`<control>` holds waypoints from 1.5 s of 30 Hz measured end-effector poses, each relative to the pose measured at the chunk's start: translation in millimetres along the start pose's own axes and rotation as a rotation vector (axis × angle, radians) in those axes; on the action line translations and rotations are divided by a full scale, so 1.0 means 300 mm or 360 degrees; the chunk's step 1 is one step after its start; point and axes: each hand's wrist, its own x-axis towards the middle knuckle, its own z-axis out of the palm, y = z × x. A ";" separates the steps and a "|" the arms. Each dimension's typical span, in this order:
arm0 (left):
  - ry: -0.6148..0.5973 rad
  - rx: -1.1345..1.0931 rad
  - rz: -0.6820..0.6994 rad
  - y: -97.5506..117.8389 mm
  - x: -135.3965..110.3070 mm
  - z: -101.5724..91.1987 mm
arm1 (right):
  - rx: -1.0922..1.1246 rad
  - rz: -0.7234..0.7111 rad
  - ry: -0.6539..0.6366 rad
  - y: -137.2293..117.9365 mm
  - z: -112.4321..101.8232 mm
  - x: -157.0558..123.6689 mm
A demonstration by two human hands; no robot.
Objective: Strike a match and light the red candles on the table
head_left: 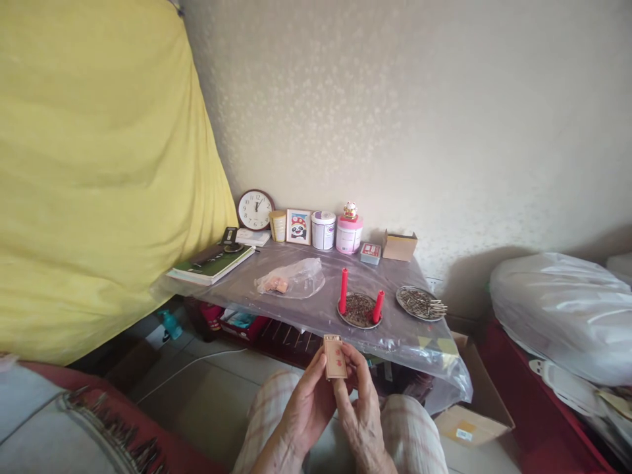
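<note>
Over my lap, both hands hold a small tan matchbox with red marks on its face. Its far end is slid a little open, and matches seem to show there. My left hand grips the box's left side, thumb along the edge. My right hand has its fingers on the right side and lower end. Just beyond, two red candles stand at the rim of a round metal plate covered with dark bits; the right candle is shorter and leans. A second plate holds many small sticks.
The plastic-covered table bears a clear bag with orange-pink pieces, books, a clock, tins, a framed picture and an open carton. A cardboard box sits on the floor at right.
</note>
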 end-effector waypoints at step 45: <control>0.0139 0.0230 -0.0548 0.012 -0.054 -0.138 | -0.0888 -0.0390 -0.1334 -0.115 -0.201 0.210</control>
